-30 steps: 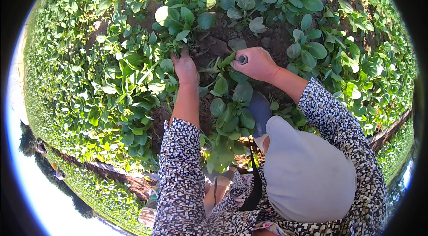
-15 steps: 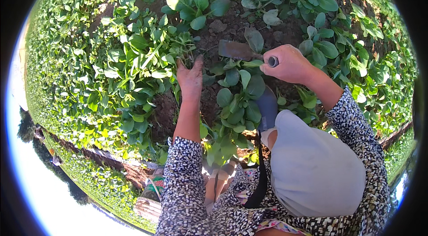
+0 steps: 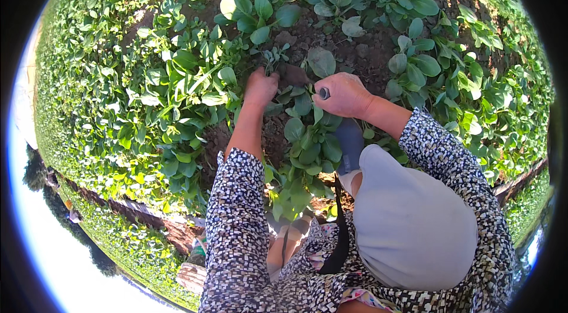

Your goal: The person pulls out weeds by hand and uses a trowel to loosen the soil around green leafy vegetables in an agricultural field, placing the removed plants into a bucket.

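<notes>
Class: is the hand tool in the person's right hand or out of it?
In it. The right hand is closed around the hand tool: its round handle end shows at the fist, its blade near the left hand.

"How many hands do you have down there?"

"Two, both mine: one left hand [image 3: 261, 86] and one right hand [image 3: 343, 94]. I count two patterned sleeves [image 3: 236, 221] as well."

"And tools?"

"Just one trowel [image 3: 294, 75]."

"What else can you number?"

"One blue-grey shoe [image 3: 350, 142], one grey-covered knee [image 3: 414, 221], one black strap [image 3: 338, 242], and one small tuft [image 3: 273, 56] at my left fingers."

"The leafy plants [image 3: 310, 146]?"

"Too many for me to count; they overlap, so I can't tell where one ends and another begins."
</notes>
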The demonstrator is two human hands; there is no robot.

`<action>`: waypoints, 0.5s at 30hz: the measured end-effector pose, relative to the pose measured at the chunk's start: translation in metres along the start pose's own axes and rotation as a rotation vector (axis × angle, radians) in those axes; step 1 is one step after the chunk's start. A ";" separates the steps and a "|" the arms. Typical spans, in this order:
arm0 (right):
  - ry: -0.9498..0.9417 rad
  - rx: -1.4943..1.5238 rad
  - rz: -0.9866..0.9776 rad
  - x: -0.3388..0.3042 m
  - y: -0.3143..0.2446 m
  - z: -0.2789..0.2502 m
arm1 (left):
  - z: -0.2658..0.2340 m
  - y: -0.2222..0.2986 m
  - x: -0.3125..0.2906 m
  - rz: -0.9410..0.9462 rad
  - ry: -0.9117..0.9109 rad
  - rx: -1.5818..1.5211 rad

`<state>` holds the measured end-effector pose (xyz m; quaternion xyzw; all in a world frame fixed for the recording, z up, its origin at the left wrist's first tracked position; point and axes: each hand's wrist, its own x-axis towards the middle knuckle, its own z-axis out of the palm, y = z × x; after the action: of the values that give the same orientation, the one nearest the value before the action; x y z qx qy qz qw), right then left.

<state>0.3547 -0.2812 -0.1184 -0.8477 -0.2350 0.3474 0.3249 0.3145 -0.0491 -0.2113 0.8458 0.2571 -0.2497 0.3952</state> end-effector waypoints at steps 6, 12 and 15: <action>-0.044 0.071 0.118 -0.022 0.000 -0.016 | -0.038 0.029 -0.036 -0.120 -0.090 -1.117; 0.030 0.411 0.161 -0.013 0.014 -0.019 | -0.046 -0.007 -0.062 -0.025 0.202 -1.486; -0.009 0.346 0.090 0.000 -0.001 -0.015 | -0.043 -0.011 -0.072 -0.198 0.446 -1.402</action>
<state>0.3659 -0.2861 -0.1090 -0.7872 -0.1352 0.4006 0.4489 0.2635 -0.0259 -0.1485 0.3985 0.5056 0.1164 0.7564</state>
